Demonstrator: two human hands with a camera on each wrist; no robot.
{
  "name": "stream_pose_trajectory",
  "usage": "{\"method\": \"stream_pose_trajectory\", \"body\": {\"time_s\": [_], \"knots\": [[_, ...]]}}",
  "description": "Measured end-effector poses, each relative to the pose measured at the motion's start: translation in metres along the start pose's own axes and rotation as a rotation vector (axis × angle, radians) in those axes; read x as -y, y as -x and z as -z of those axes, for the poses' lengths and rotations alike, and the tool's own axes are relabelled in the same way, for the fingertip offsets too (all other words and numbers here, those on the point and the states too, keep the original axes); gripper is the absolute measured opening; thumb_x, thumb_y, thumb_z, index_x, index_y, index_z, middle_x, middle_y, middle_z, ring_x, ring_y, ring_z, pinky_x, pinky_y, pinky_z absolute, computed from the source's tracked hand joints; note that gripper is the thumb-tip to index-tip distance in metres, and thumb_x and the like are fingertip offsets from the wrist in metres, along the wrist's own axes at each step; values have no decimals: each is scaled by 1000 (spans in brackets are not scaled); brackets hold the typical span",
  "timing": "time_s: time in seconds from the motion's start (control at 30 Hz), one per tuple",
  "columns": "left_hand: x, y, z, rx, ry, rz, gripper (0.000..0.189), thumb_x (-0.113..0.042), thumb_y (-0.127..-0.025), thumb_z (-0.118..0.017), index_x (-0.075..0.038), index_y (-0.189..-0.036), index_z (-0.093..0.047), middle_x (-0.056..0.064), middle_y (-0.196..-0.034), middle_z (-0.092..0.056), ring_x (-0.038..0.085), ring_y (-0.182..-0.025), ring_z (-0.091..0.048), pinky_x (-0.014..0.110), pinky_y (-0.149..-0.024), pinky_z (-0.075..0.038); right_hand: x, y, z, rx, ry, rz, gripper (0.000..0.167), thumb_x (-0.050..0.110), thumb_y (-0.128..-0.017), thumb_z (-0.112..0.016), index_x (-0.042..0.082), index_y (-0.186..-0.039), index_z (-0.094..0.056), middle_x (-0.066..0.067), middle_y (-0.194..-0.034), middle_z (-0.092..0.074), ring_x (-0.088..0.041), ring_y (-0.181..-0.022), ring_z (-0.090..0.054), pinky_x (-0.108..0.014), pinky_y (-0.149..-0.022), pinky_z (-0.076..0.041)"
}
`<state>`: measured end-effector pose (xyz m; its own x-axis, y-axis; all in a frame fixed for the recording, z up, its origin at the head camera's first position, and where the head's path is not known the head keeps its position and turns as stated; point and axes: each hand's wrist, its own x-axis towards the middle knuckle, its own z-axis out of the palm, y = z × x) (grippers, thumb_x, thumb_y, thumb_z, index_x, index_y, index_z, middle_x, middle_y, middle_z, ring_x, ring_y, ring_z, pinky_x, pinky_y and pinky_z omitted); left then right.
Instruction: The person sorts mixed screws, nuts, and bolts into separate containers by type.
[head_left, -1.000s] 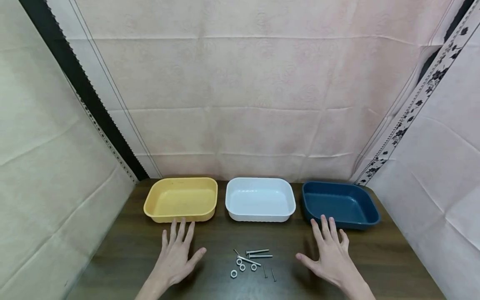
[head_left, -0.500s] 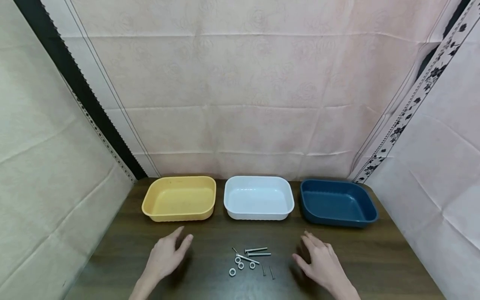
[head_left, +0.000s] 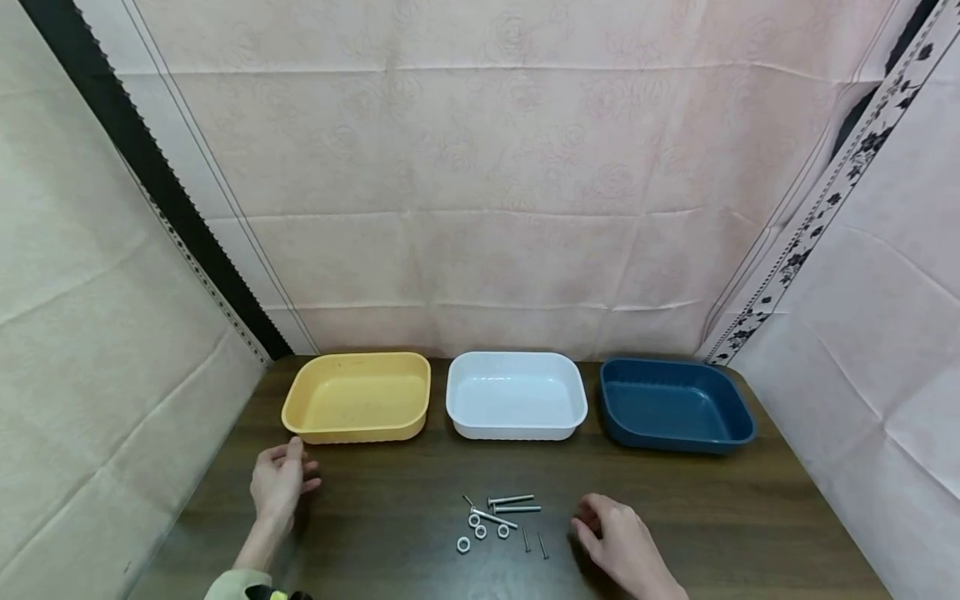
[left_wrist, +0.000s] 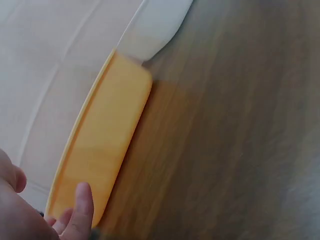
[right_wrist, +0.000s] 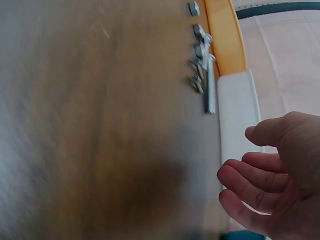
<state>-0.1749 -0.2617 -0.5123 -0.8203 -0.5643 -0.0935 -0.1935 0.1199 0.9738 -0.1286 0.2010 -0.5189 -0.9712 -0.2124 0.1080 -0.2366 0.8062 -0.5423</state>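
My left hand (head_left: 279,485) is at the front left corner of the yellow tray (head_left: 358,398), fingers relaxed and holding nothing. In the left wrist view a finger overlaps the side of that tray. My right hand (head_left: 621,540) hovers over the table to the right of the hardware, its fingers loosely curled around nothing. Between the hands lie several silver bolts (head_left: 517,509), several nuts (head_left: 463,545) and a few thin nails or screws (head_left: 543,547). In the right wrist view the bolts (right_wrist: 211,87) lie beyond my fingertips.
A white tray (head_left: 517,400) stands in the middle of the back row and a dark blue tray (head_left: 675,408) on the right. The dark wooden table (head_left: 390,533) is bounded by pale cloth walls (head_left: 480,167) at the back and both sides.
Both hands were spread flat-fingered before the trays. The left has moved left to the yellow tray's corner; the right has drawn back a little and its fingers have curled. The hardware has stayed put.
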Motion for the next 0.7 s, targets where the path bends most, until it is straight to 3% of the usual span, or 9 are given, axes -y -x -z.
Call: {"method": "stream_pose_trajectory", "body": {"time_s": [0.17, 0.4, 0.57, 0.7], "knots": [[1, -18, 4, -49, 85, 65, 69, -42, -104, -45, 6, -149, -25, 25, -128, -44, 9, -76, -64, 31, -62, -62, 3, 2, -9, 17, -81, 1, 18, 8, -86, -78, 5, -101, -68, 6, -85, -62, -3, -70, -59, -23, -59, -54], [-2, -30, 4, -62, 151, 133, 68, -41, -104, -45, 2, -153, -22, 20, -136, -38, 14, -85, -62, 33, -68, -63, 6, 5, -19, 0, -167, 25, 21, 3, -86, -77, 2, -104, -66, 4, -88, -61, -4, -72, -58, -23, -60, -56], [-5, -37, 2, -64, 142, 159, 66, -39, -104, -46, -2, -154, -23, 17, -130, -42, 20, -94, -59, 32, -70, -63, 8, 6, -24, 8, -189, 33, 22, 3, -86, -76, 2, -105, -65, 2, -89, -61, -6, -74, -59, -24, -61, -56], [-7, -42, 0, -62, 152, 161, 63, -36, -104, -47, -3, -154, -26, 16, -122, -45, 16, -89, -59, 31, -69, -62, 9, 5, -26, 13, -197, 25, 22, 4, -86, -77, 2, -105, -65, 2, -89, -60, -6, -73, -58, -24, -60, -56]]}}
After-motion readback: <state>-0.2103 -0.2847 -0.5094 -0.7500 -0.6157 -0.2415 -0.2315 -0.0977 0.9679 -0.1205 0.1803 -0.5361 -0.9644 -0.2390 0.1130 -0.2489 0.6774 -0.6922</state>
